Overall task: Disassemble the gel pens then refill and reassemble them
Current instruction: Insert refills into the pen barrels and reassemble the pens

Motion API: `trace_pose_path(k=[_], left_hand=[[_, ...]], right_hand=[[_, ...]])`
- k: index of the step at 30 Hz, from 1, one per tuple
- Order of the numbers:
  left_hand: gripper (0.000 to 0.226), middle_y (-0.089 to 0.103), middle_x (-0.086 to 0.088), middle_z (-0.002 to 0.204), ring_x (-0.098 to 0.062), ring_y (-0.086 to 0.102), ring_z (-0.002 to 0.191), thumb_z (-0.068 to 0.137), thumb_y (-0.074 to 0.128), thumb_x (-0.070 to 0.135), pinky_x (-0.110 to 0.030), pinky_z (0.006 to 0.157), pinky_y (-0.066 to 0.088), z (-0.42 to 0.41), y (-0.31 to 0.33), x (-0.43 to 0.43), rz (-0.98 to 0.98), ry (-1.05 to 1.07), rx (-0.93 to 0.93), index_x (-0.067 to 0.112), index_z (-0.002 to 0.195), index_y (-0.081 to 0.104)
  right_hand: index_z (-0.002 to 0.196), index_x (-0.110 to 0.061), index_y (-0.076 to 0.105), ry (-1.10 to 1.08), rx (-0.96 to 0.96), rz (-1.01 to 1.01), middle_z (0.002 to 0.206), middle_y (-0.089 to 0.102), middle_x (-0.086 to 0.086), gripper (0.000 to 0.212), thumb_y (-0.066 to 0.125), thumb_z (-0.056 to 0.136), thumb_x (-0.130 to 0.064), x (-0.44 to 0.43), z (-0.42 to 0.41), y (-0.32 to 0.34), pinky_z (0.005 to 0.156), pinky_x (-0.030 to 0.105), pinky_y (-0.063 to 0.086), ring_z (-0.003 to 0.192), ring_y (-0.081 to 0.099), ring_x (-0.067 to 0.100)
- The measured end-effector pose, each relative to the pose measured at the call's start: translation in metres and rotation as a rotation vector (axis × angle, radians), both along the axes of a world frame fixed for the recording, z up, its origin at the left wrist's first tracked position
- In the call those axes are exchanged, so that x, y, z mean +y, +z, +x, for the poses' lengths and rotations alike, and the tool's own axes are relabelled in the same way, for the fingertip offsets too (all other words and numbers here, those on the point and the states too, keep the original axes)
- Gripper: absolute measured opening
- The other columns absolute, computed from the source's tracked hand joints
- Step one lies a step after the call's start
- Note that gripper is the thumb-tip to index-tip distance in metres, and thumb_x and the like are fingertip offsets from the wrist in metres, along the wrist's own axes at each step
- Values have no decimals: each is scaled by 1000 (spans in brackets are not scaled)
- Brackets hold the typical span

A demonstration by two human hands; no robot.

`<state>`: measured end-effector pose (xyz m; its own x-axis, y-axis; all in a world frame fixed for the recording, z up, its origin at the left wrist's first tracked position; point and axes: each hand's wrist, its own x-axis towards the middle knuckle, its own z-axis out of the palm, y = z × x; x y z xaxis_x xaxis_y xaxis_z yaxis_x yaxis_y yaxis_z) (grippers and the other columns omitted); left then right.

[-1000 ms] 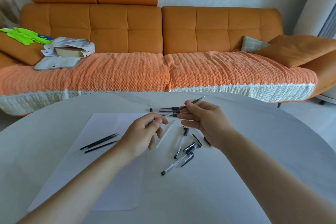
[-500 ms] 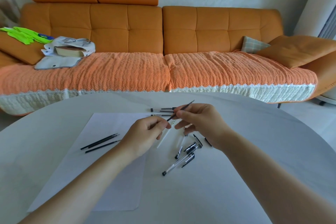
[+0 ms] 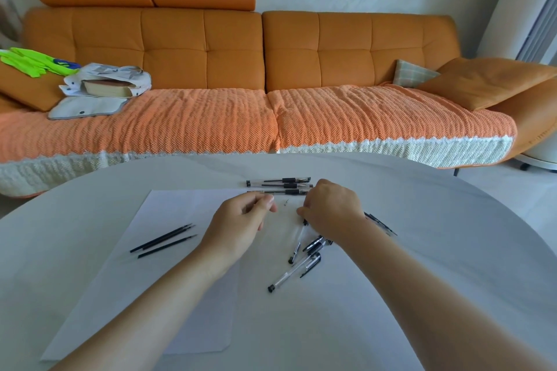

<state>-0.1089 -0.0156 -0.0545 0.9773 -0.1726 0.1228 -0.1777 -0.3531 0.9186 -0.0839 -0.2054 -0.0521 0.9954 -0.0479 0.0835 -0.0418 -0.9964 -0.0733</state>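
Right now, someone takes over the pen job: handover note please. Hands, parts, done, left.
Left hand: fingers curled, thumb to forefinger; what it pinches is too faint to tell.
Right hand: fingertips down at the loose pen parts; grip hidden.
Three whole pens lie in a row at the far side; three refills on the paper sheet, left.
Done: those three look assembled; refilled or not, cannot tell.
Left: refill and rebuild the loose parts.

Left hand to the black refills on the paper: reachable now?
Likely yes: the refills lie uncovered on the paper beside the left hand, nothing between; whether its curled fingers hold something is unclear.
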Motion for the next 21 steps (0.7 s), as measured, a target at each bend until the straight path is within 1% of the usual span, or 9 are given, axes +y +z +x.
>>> trace_pose_path(k=[4, 7, 9, 11, 13, 14, 15, 17, 21], left_hand=[[27, 45, 6, 57, -11, 42, 53, 97, 49, 41, -29, 61, 36, 2, -5, 8, 112, 31, -49, 32, 79, 68], [26, 46, 6, 58, -13, 44, 55, 96, 50, 42, -30, 61, 37, 3, -6, 12, 133, 38, -52, 34, 79, 67], [26, 46, 7, 57, -12, 44, 54, 96, 50, 42, -30, 61, 38, 4, -7, 15, 148, 39, -59, 35, 79, 67], [25, 48, 7, 57, -11, 45, 54, 97, 49, 42, -30, 60, 38, 4, -6, 16, 155, 33, -69, 36, 80, 67], [26, 50, 8, 58, -11, 46, 55, 97, 48, 41, -30, 61, 39, 4, -6, 17, 153, 17, -79, 37, 81, 67], [26, 51, 8, 59, -11, 47, 56, 98, 47, 41, -31, 61, 40, 4, -5, 17, 151, 9, -82, 38, 81, 67], [26, 51, 9, 60, -11, 48, 57, 98, 47, 40, -31, 62, 40, 5, -4, 17, 147, 1, -81, 39, 82, 67], [26, 52, 8, 63, -11, 47, 58, 99, 45, 38, -32, 62, 40, 5, -3, 15, 129, -20, -75, 42, 84, 66], [26, 51, 8, 65, -11, 46, 58, 99, 44, 37, -34, 63, 39, 2, -2, 12, 108, -67, -85, 44, 87, 66]], right_hand=[[86, -24, 74, 9, -23, 4, 95, 62, -3, 22, 60, 92, -39, 4, 3, -1, 64, 29, 51, 82, 63, 19], [91, -23, 73, 36, -23, -29, 94, 67, -4, 21, 58, 95, -37, 7, 1, 1, 68, 30, 54, 84, 64, 18], [96, -24, 72, 58, -48, 37, 95, 69, -4, 19, 55, 97, -34, 7, -2, 4, 69, 30, 54, 86, 64, 17], [102, -25, 70, 64, -110, 288, 95, 70, -7, 15, 56, 97, -30, 8, -7, 9, 64, 25, 52, 80, 63, 11], [107, -25, 69, 80, -148, 686, 91, 71, -7, 15, 58, 97, -22, 13, -13, 17, 51, 14, 45, 57, 56, 0], [107, -24, 69, 81, -143, 870, 88, 72, -7, 16, 58, 97, -19, 16, -16, 21, 46, 14, 40, 47, 49, 2], [103, -21, 72, 68, -129, 1017, 85, 74, -6, 16, 59, 97, -17, 19, -20, 24, 44, 18, 37, 44, 44, 8], [95, -19, 76, 50, -96, 1194, 81, 76, -4, 16, 61, 96, -16, 24, -28, 30, 44, 25, 34, 51, 37, 18], [92, -18, 76, 42, -69, 1385, 86, 78, -3, 11, 65, 94, -19, 26, -40, 31, 46, 24, 34, 48, 33, 16]])
